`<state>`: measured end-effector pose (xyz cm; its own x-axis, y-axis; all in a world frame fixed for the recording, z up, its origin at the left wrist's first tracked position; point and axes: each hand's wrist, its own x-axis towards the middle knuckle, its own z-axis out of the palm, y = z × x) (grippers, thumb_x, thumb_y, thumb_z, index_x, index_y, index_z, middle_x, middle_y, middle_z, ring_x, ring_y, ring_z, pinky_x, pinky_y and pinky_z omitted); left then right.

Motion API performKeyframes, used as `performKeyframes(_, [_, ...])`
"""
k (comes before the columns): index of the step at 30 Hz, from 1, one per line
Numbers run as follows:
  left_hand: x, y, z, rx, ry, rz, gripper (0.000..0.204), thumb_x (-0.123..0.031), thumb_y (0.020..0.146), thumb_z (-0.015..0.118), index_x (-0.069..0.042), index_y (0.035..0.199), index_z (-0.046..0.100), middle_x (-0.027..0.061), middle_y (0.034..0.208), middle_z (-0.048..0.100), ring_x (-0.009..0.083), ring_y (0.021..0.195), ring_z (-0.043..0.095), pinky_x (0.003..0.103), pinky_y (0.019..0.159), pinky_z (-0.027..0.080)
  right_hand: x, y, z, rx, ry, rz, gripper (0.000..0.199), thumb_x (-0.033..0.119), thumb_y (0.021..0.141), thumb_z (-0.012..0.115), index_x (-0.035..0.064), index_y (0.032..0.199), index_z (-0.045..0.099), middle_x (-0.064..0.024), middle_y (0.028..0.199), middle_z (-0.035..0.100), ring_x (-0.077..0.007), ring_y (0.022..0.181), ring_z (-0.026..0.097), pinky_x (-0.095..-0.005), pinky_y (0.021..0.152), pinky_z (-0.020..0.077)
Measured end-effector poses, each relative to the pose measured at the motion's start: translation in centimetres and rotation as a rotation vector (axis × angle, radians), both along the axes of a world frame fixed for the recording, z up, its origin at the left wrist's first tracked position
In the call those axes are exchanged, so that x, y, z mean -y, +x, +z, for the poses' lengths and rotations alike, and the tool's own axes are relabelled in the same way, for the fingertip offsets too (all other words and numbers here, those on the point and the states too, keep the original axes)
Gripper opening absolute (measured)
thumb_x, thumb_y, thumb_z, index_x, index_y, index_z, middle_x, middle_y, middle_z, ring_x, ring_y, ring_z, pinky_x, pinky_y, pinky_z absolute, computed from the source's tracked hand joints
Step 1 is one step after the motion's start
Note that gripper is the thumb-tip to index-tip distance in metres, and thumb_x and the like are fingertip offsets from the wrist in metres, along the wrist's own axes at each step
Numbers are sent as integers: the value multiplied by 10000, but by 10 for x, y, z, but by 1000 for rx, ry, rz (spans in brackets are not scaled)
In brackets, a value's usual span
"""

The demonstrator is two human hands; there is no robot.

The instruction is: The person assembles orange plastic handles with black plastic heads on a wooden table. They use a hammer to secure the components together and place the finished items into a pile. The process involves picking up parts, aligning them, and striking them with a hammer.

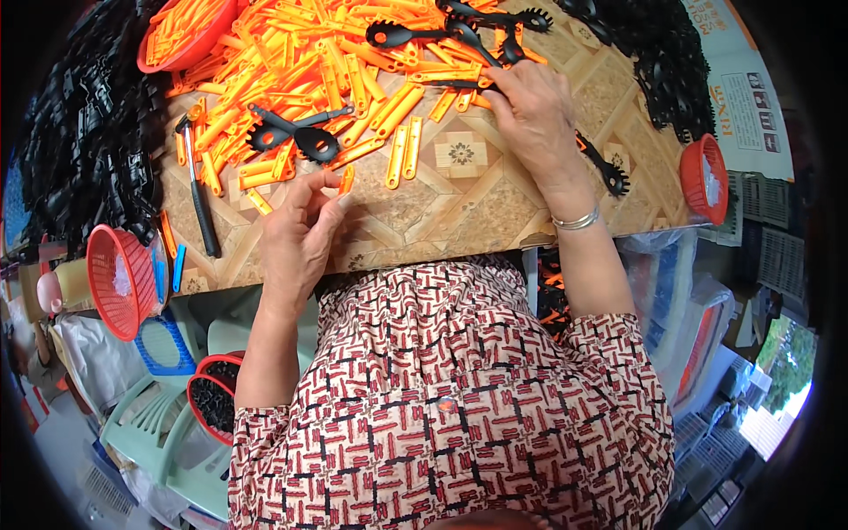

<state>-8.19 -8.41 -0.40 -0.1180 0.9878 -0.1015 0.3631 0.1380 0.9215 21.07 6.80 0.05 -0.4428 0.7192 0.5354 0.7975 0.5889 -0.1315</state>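
Observation:
My left hand [305, 225] is closed near the table's front edge, pinching a small orange plastic handle [347, 179] between thumb and fingers. Farther right, my right hand [537, 115] reaches over the pile, thumb and forefinger closed around the end of a black utensil [458, 84]; the hand hides part of it. Just beyond those fingers lie a black spaghetti server [393, 34] and other black utensils. Two loose orange handles [405, 155] rest side by side between my hands. Close to my left hand, a black spoon [315, 143] crosses another black utensil.
A big heap of orange handles [291, 66] covers the table's far middle, beside a red basket [190, 35]. Black utensils pile up at left [88, 132] and far right [667, 75]. A hammer [201, 199] lies left. Red baskets [124, 305] [704, 179] hang at both table edges.

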Motion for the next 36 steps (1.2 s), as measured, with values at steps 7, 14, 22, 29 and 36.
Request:
performKeyframes(7, [-5,12,-3,801,-140,56,234,-127,1005,659,-40,1211,590,73,947,680,146,765,669,271,640,550,-15,-28,-8,83,68,104,157,185,770,810,118,877,718,-32,869,596,-218,922,586,-402,857,388])
performKeyframes(14, [-9,7,-12,791,-11,57,211,-148,988,681,-53,1165,614,109,1141,669,146,821,667,258,664,530,-15,-26,7,-433,6,251,258,157,871,777,64,1107,728,-72,1034,730,-217,1034,667,-403,947,474])
performKeyframes(22, [-18,15,-9,903,-60,96,212,-96,977,704,-47,1178,656,25,927,661,78,743,575,207,626,464,36,-44,10,-1512,-1318,409,295,223,1094,537,-24,1236,614,-88,862,687,-178,722,687,-295,696,572])
performKeyframes(29, [-11,5,5,1060,-96,64,214,-176,1007,677,-17,1146,642,49,808,619,134,664,566,233,570,467,72,-53,0,-1172,-1619,262,301,93,1032,602,-43,1299,641,-60,818,701,-105,661,674,-237,612,551])
performKeyframes(36, [-7,0,20,557,-51,-106,326,-45,979,689,-22,1303,659,66,901,694,128,812,659,252,700,533,79,-59,3,-962,-1609,145,171,99,1004,652,-48,1042,732,-63,765,723,-85,597,663,-207,558,529])
